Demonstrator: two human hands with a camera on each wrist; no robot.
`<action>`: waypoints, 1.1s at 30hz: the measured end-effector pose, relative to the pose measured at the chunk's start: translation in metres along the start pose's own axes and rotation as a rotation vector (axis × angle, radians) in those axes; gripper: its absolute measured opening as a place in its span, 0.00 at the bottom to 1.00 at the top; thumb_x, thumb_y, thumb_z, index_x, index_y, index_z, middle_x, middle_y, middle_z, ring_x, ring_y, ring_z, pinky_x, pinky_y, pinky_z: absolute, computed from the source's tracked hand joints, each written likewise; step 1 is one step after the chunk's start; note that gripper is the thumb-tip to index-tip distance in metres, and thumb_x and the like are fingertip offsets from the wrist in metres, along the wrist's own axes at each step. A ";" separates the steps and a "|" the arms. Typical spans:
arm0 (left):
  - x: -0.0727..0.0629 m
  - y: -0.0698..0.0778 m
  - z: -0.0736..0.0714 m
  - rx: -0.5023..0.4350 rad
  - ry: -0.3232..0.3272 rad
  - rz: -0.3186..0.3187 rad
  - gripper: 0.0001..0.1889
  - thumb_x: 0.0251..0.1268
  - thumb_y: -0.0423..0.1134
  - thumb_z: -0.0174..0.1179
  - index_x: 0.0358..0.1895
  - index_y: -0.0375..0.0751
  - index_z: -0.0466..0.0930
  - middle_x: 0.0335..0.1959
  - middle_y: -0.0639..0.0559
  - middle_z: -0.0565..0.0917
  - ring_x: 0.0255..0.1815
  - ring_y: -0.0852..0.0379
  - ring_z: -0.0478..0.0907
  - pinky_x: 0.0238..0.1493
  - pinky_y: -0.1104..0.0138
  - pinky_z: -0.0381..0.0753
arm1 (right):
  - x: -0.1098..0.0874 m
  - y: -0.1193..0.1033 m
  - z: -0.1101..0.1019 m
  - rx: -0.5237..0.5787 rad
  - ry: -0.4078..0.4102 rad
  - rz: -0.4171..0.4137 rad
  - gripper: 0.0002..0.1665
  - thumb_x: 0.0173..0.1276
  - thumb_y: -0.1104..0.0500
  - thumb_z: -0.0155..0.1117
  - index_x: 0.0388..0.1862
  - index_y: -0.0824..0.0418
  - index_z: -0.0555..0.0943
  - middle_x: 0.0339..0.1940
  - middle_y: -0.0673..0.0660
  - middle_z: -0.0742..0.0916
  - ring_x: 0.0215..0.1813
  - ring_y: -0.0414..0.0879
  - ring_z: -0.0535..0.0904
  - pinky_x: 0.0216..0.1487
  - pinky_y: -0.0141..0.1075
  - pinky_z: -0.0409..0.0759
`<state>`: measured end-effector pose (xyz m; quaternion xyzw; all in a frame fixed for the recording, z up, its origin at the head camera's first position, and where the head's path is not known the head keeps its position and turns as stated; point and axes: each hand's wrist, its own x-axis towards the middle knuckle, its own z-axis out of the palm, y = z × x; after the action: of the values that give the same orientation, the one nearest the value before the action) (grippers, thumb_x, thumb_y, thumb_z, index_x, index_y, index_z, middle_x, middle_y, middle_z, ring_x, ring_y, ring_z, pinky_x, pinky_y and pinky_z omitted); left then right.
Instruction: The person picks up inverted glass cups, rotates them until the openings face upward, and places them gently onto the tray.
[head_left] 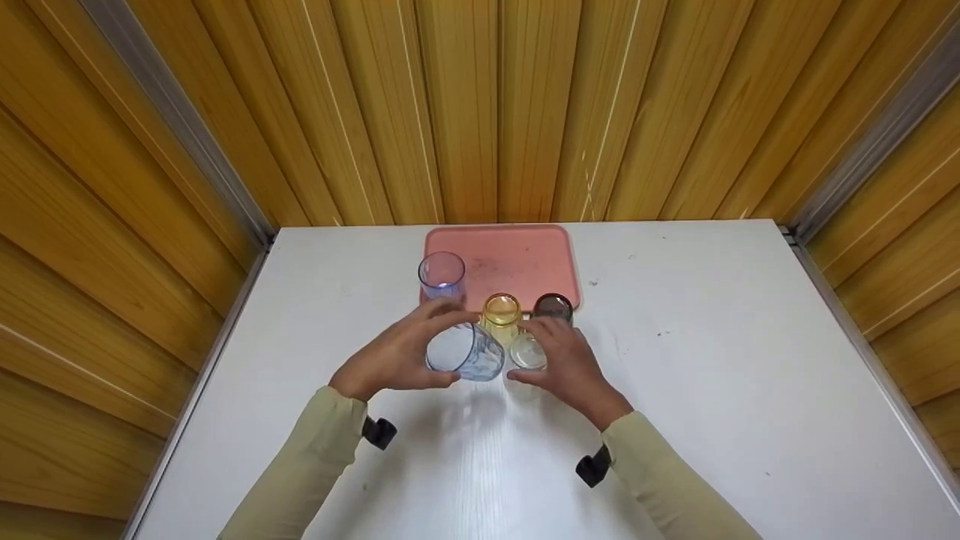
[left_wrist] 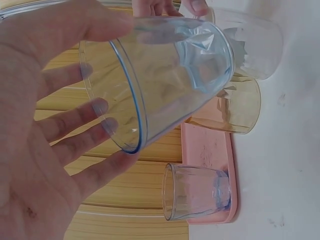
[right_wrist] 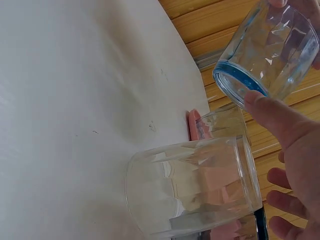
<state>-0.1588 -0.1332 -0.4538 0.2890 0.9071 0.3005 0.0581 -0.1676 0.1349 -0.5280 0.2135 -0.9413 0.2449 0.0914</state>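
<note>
My left hand [head_left: 409, 349] grips a light-blue drinking glass [head_left: 484, 358] by its rim end, thumb and fingers on opposite sides. The glass is tilted on its side above the table, its mouth toward the palm. My right hand [head_left: 561, 360] hovers with spread, bent fingers over an upside-down clear glass [right_wrist: 195, 185]. In the right wrist view its thumb [right_wrist: 265, 107] overlaps the blue glass's base; contact is uncertain. Just beyond stand an upside-down yellow glass [head_left: 501, 311] and a dark glass [head_left: 553, 304], partly covered by the right hand.
A pink tray [head_left: 517, 259] lies at the table's back edge. On its left front part stands an upright bluish glass [head_left: 442, 276]. The white table [head_left: 712, 360] meets wood-patterned panels [head_left: 495, 112] at the back and sides.
</note>
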 end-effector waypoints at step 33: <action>0.010 0.007 -0.019 0.092 0.034 0.049 0.40 0.46 0.45 0.75 0.67 0.62 0.68 0.67 0.59 0.67 0.61 0.56 0.72 0.59 0.58 0.80 | 0.026 -0.021 -0.010 -0.216 -0.314 0.149 0.35 0.43 0.51 0.83 0.50 0.62 0.82 0.43 0.58 0.86 0.47 0.53 0.81 0.52 0.50 0.80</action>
<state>-0.1689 -0.1325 -0.4332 0.3083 0.9134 0.2648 0.0220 -0.1807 0.1144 -0.5035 0.1679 -0.9780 0.1124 -0.0523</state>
